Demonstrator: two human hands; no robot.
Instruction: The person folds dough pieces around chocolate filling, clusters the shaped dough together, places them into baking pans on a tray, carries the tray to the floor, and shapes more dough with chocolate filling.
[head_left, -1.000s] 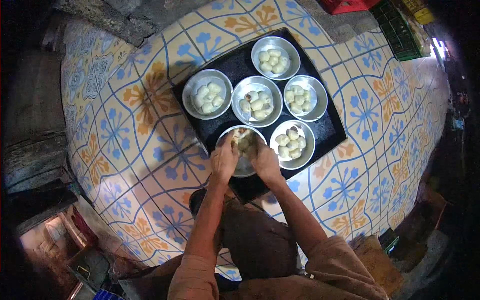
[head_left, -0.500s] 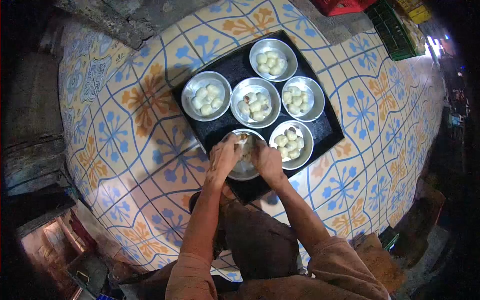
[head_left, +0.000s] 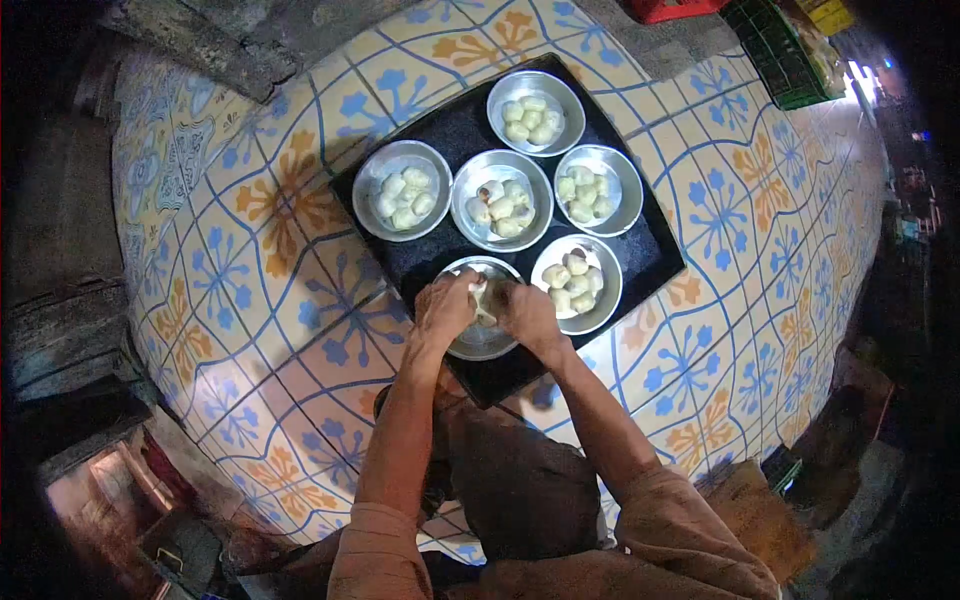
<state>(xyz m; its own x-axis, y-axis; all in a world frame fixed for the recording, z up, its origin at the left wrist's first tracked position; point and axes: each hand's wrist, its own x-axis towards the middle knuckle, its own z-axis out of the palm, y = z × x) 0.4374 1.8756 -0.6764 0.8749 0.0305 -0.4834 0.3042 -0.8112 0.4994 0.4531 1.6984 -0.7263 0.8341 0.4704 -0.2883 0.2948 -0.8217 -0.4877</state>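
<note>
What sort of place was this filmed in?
Likely a food-preparation workspace, perhaps a bakery: round metal pans hold pale, dough-like balls, with plastic crates at the patterned floor's edge.

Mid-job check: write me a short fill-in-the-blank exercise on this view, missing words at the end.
The black rectangular tray holds ____ round silver metal pans.
The left hand and right hand are over the pan ____ to the brown-sleeved wearer.
The patterned tile floor shows blue and ____ motifs.

Missing words: six; nearest; orange.
</note>
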